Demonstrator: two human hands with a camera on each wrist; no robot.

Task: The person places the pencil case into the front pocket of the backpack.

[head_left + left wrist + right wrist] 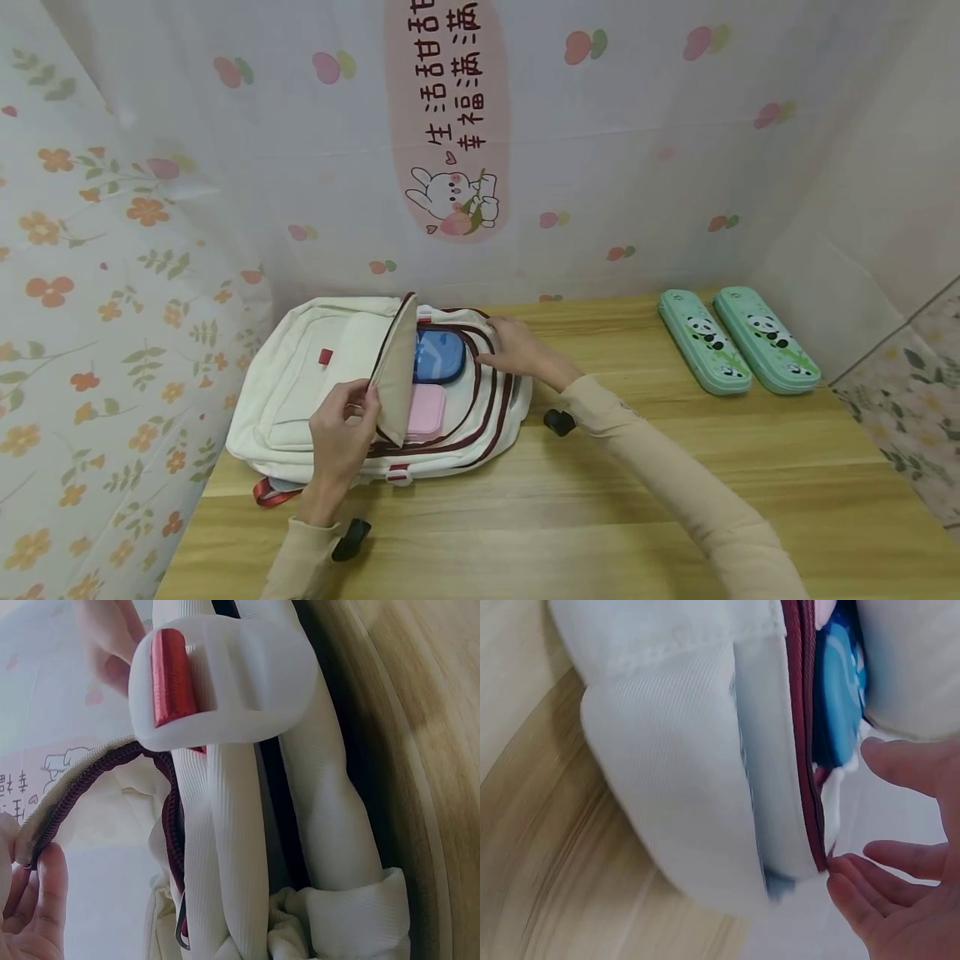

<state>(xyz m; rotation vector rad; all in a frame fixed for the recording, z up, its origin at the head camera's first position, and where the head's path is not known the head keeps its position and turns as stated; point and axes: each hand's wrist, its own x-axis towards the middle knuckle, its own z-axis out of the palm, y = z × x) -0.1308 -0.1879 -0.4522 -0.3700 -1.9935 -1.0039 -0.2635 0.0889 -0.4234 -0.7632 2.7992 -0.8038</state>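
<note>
A cream backpack point(288, 417) with dark red zippers lies on the wooden table, its front pocket unzipped. My left hand point(341, 429) pinches the zippered edge of the pocket flap point(393, 375) between thumb and fingers and holds it raised. Inside the pocket sit a blue case point(438, 357) and a pink box point(426, 410). At the bag's far right side is my right hand point(521, 350). In the right wrist view its fingertips touch the end of the dark red zipper point(808, 750), the thumb standing apart, and the blue case shows beside them.
Two green panda pencil cases point(705, 342) lie side by side at the table's back right. A white plastic buckle point(225, 682) with a red strap hangs on the bag's near side. A printed cloth point(637, 167) stands behind the table.
</note>
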